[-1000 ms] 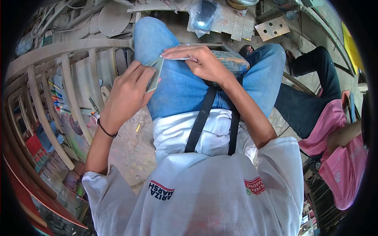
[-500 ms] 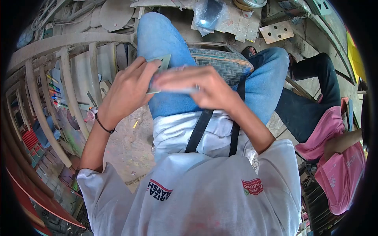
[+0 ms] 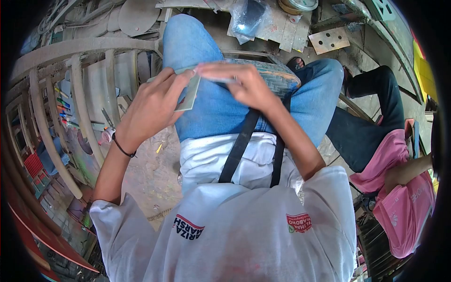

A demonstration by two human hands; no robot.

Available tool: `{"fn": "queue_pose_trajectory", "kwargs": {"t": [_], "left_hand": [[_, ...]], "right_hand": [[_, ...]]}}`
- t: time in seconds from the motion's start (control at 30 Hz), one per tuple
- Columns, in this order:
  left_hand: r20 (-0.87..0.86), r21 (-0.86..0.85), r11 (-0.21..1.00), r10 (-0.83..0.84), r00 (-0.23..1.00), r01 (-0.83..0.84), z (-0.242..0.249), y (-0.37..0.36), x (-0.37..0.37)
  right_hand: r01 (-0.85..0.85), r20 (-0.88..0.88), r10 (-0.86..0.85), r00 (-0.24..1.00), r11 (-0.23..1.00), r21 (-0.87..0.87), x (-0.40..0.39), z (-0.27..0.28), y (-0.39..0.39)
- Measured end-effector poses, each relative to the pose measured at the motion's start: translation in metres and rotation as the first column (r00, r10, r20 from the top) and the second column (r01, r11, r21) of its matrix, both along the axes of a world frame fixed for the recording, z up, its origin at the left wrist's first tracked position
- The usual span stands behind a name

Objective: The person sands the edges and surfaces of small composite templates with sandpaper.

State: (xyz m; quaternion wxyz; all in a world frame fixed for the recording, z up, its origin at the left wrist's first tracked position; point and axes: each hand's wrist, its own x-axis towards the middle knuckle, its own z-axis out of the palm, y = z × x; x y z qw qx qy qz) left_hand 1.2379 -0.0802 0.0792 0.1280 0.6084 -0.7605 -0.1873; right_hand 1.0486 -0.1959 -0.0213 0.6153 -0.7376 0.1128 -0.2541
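Over my raised thigh, my left hand [image 3: 152,105] is closed on a thin, pale grey-green flat piece [image 3: 189,95] with straight edges. Part of that piece is hidden behind the fingers and the back of the hand. My right hand [image 3: 242,83] is at the upper corner of the piece, fingers stretched together and pointing left. Beneath those fingers shows a thin grey strip [image 3: 226,80], pressed against the fingers and too blurred to name. The fingertips of the right hand are smeared by motion and close to the left thumb.
A curved wooden slatted rail [image 3: 77,94] stands at left, with pens and tools beyond it. A woven-patterned seat [image 3: 268,73] lies between my legs. Ahead are a plastic-wrapped item [image 3: 249,19] and a board with holes [image 3: 330,39]. Another person in pink [image 3: 404,197] sits at right.
My right hand has shifted up along the flat piece, uncovering more of its lower right edge. My left hand stays in place, and the piece seems slightly turned.
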Motion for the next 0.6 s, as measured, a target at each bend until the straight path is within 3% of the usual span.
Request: {"fn": "queue_pose_trajectory", "kwargs": {"t": [0.1,0.13,0.17,0.27,0.33,0.37,0.43,0.5,0.6], "left_hand": [[-0.013,-0.006,1.000,0.013,1.000,-0.013,0.005,-0.001,0.006],[-0.029,-0.005,1.000,0.016,0.999,-0.017,0.007,-0.002,0.006],[-0.035,-0.002,1.000,0.016,0.999,-0.016,0.007,-0.002,0.006],[-0.036,0.006,1.000,-0.005,0.999,0.005,0.006,-0.002,0.005],[-0.015,0.147,0.987,0.074,0.997,-0.071,0.005,0.002,0.004],[-0.011,0.151,0.986,0.070,0.997,-0.068,0.004,0.003,0.004],[-0.041,-0.022,0.999,0.044,0.998,-0.045,0.002,0.000,0.008],[-0.034,0.004,0.999,0.032,0.999,-0.032,0.008,0.001,0.007],[-0.040,-0.013,1.000,0.026,0.999,-0.027,0.004,0.001,0.003]], "right_hand": [[-0.004,0.026,0.006,1.000,0.998,-0.060,-0.003,0.007,0.005],[-0.068,0.161,0.057,0.985,0.996,0.065,-0.007,0.021,0.015],[-0.075,0.201,0.070,0.977,0.997,0.019,-0.009,0.037,0.024],[-0.100,0.215,0.082,0.973,0.992,0.076,-0.007,0.020,0.017],[0.099,-0.004,-0.101,0.995,0.984,-0.151,0.005,-0.006,0.000],[0.103,-0.001,-0.104,0.995,0.984,-0.146,0.002,-0.008,0.004],[0.116,-0.031,-0.128,0.991,0.960,-0.256,0.002,0.012,0.010],[-0.025,0.073,0.025,0.997,1.000,-0.003,-0.009,0.043,0.027],[-0.110,0.150,0.096,0.984,0.990,0.091,-0.008,0.036,0.022]]}}
